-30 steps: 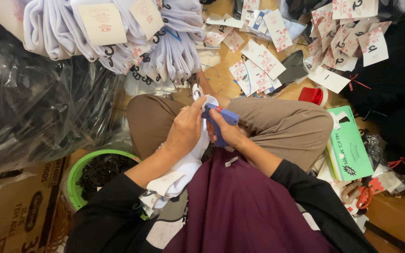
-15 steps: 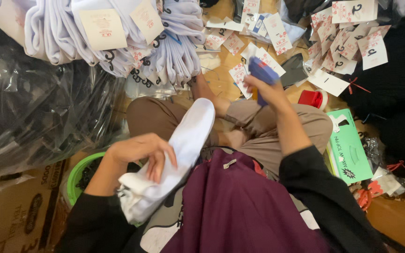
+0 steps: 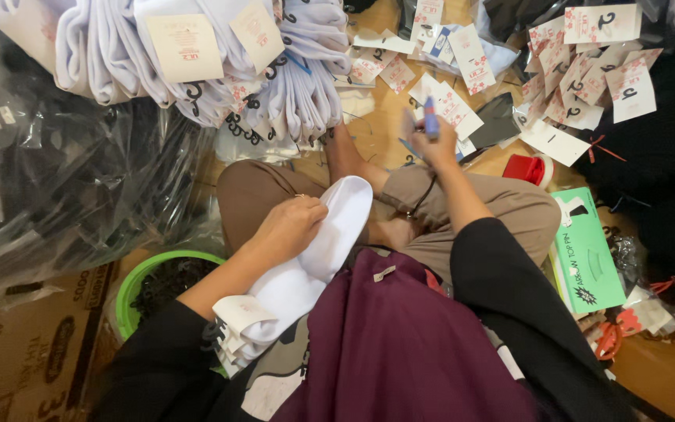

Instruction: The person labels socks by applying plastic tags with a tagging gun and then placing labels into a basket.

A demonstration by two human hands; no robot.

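Note:
I sit cross-legged on the floor. My left hand (image 3: 291,227) presses down on a bundle of white socks (image 3: 318,258) lying across my lap, with a paper band and black hooks at its near end. My right hand (image 3: 431,144) is stretched forward over the scattered paper tags (image 3: 451,109), gripping a blue tagging gun (image 3: 430,117) that points upward. The hand is slightly blurred.
A pile of tagged white sock bundles (image 3: 197,62) lies ahead left. Clear plastic bags of dark goods (image 3: 64,195) fill the left. A green bowl of black hooks (image 3: 154,285) sits by my left knee. A green box (image 3: 591,258), a red tape roll (image 3: 526,168) and a cardboard box (image 3: 25,352) are nearby.
My right hand left the socks and reached forward with the blue gun toward the tags. My left hand laid the sock bundle down on my lap and now rests on it.

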